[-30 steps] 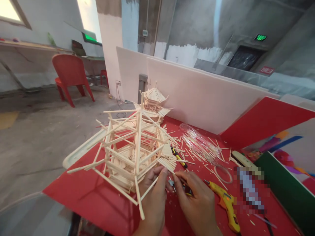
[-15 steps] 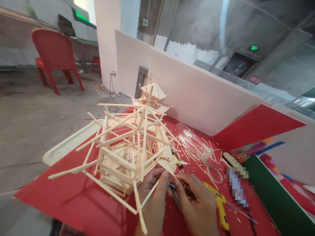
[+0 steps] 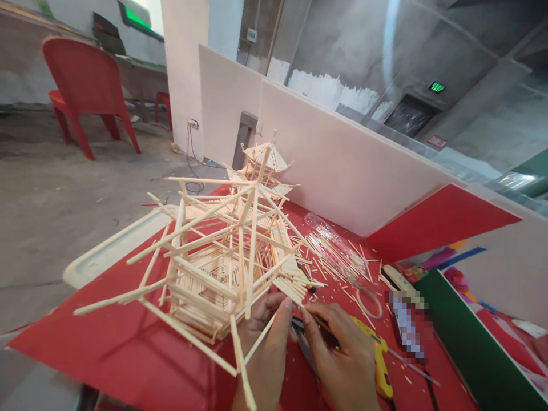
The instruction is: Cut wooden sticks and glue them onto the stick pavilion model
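Note:
A large stick model [image 3: 218, 257] of thin pale wooden sticks stands on the red table [image 3: 128, 354], with long sticks jutting out all round. My left hand [image 3: 268, 342] rests against its right side, thumb and fingers closed on a stick at the roof edge. My right hand [image 3: 342, 354] is right beside it, fingers pinched around a thin dark tool whose tip points at that same edge. A smaller finished stick tower [image 3: 263, 162] stands behind the model.
A yellow glue gun [image 3: 381, 359] lies under my right hand. Loose sticks, a clear plastic sleeve [image 3: 338, 248] and a tape ring [image 3: 370, 302] litter the table. A white tray [image 3: 111, 251] sits at left, white boards behind, a red chair [image 3: 81, 85] on the floor.
The view has swung left and down a little. Both hands stay at the model's right edge; the right hand's tool tip has come closer to the sticks.

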`<state>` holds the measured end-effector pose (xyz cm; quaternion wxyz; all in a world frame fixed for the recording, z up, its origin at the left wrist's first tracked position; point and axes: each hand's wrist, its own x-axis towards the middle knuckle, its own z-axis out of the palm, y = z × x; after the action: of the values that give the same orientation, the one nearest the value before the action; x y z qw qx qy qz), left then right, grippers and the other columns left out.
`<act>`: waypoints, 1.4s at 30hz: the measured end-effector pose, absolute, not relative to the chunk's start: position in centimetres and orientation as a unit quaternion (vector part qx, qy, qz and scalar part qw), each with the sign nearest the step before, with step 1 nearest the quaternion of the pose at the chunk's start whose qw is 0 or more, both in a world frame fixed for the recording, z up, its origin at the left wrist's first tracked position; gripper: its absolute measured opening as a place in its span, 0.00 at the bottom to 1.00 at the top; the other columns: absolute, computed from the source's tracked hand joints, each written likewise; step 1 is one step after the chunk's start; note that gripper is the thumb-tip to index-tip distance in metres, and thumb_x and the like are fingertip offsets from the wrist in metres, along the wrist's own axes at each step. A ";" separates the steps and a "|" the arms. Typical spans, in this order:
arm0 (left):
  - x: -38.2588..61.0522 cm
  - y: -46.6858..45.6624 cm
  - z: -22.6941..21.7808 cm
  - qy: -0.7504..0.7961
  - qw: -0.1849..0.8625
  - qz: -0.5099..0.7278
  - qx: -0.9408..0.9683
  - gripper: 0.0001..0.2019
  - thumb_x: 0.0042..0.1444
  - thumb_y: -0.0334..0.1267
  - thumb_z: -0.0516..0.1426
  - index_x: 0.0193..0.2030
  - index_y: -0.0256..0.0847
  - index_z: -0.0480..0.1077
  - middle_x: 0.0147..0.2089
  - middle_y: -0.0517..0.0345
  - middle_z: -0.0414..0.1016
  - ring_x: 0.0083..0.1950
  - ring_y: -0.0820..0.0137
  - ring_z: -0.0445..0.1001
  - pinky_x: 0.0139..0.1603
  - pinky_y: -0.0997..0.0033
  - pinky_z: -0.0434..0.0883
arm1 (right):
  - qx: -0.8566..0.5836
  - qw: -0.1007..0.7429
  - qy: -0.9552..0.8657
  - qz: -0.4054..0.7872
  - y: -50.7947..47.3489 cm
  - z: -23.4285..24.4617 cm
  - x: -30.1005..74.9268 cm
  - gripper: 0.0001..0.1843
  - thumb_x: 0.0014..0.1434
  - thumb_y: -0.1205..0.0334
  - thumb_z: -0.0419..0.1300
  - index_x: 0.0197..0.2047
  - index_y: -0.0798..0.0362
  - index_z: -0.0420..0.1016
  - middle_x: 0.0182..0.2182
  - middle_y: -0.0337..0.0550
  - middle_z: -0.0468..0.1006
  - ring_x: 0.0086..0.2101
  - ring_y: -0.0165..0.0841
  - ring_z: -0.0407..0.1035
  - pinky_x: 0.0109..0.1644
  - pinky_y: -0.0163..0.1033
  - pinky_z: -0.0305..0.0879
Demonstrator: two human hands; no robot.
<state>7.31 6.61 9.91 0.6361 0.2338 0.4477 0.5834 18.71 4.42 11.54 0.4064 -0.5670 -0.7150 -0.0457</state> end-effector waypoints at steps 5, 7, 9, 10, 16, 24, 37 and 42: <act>7.3 6.6 9.9 0.449 0.633 0.585 0.235 0.15 0.45 0.50 0.68 0.30 0.38 0.79 0.15 0.61 0.69 0.16 0.76 0.64 0.16 0.78 0.58 | -0.567 0.405 -0.716 -0.043 4.4 11.6 18.7 0.05 0.63 0.66 0.59 0.39 0.51 0.77 0.29 0.39 0.79 0.28 0.29 0.74 0.34 0.30 0.69; 7.3 6.6 9.9 0.450 0.633 0.585 0.235 0.15 0.44 0.49 0.68 0.30 0.39 0.79 0.15 0.61 0.70 0.16 0.76 0.63 0.16 0.78 0.58 | -0.569 0.406 -0.714 -0.042 4.4 11.5 18.8 0.05 0.63 0.66 0.59 0.39 0.51 0.77 0.29 0.40 0.79 0.29 0.29 0.75 0.33 0.30 0.69; 7.3 6.5 9.9 0.450 0.632 0.585 0.235 0.15 0.44 0.49 0.68 0.30 0.39 0.79 0.15 0.61 0.70 0.16 0.76 0.63 0.16 0.78 0.58 | -0.570 0.405 -0.713 -0.042 4.3 11.4 18.8 0.05 0.63 0.65 0.60 0.39 0.51 0.77 0.29 0.40 0.79 0.29 0.29 0.75 0.34 0.30 0.69; 7.3 6.5 9.9 0.450 0.632 0.586 0.235 0.14 0.44 0.49 0.68 0.30 0.39 0.79 0.16 0.61 0.70 0.16 0.76 0.63 0.16 0.78 0.58 | -0.571 0.404 -0.713 -0.042 4.3 11.3 18.9 0.04 0.63 0.65 0.60 0.39 0.51 0.77 0.29 0.40 0.79 0.29 0.29 0.75 0.34 0.30 0.69; 7.3 6.6 10.0 0.448 0.636 0.582 0.237 0.11 0.47 0.46 0.67 0.31 0.39 0.79 0.14 0.64 0.68 0.16 0.77 0.62 0.17 0.79 0.59 | -0.571 0.407 -0.712 -0.038 4.3 11.2 18.9 0.04 0.63 0.65 0.60 0.39 0.51 0.77 0.29 0.39 0.78 0.28 0.28 0.74 0.34 0.30 0.69; 7.3 7.0 10.4 0.431 0.644 0.586 0.237 0.10 0.49 0.44 0.65 0.30 0.39 0.77 0.15 0.66 0.67 0.17 0.78 0.61 0.19 0.82 0.61 | -0.581 0.403 -0.707 -0.023 4.3 11.1 18.9 0.05 0.64 0.64 0.59 0.38 0.51 0.77 0.28 0.39 0.78 0.28 0.29 0.73 0.33 0.31 0.68; 6.0 3.2 7.6 0.466 0.316 0.584 0.585 0.13 0.53 0.33 0.63 0.18 0.43 0.69 0.15 0.63 0.64 0.17 0.74 0.62 0.21 0.73 0.63 | -0.588 0.405 -0.700 0.003 2.8 11.5 20.6 0.05 0.65 0.64 0.58 0.36 0.51 0.72 0.26 0.37 0.74 0.27 0.29 0.69 0.31 0.33 0.63; 5.5 2.9 9.1 0.314 0.011 0.536 0.784 0.12 0.51 0.26 0.65 0.43 0.41 0.77 0.35 0.49 0.82 0.39 0.60 0.78 0.43 0.61 0.74 | -0.572 0.355 -0.739 0.031 0.1 11.9 23.2 0.03 0.65 0.66 0.58 0.37 0.51 0.71 0.29 0.38 0.74 0.30 0.30 0.68 0.35 0.35 0.61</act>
<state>5.45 2.94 9.13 0.0109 0.7839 0.3139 0.5356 23.22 0.13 11.88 0.3547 -0.5722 -0.7388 0.0306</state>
